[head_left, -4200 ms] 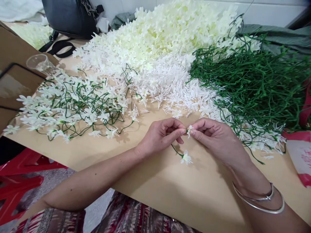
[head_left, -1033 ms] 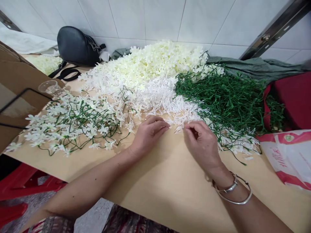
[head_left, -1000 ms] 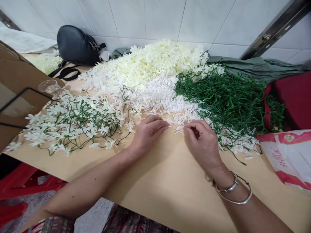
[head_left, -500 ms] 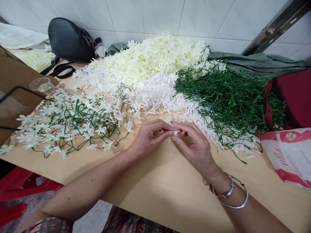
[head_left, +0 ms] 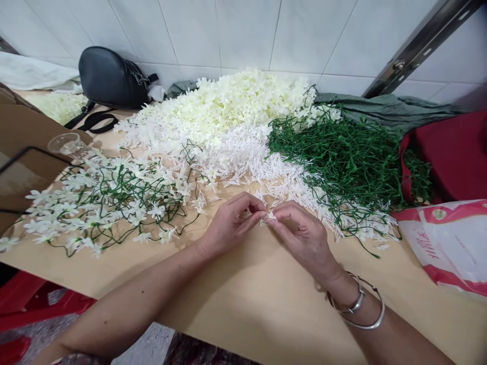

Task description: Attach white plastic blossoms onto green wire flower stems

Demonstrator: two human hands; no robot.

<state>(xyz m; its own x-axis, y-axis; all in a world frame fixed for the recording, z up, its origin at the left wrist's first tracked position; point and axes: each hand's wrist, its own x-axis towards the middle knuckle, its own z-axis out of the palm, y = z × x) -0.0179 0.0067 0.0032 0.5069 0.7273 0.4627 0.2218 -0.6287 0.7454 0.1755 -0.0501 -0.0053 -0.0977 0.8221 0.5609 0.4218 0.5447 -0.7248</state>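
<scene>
White plastic flower piece (head_left: 271, 216) sits pinched between the fingertips of both hands, left hand (head_left: 232, 223) and right hand (head_left: 302, 235) meeting just above the tan bench (head_left: 266, 304), near loose white blossoms (head_left: 243, 147).

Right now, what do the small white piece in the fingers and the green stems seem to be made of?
The small white piece, pinched between left hand and right hand, looks like moulded plastic: stiff thin spikes, matte. The green stems look like flexible plastic: uniform colour, thin and curling, slight sheen.
</scene>
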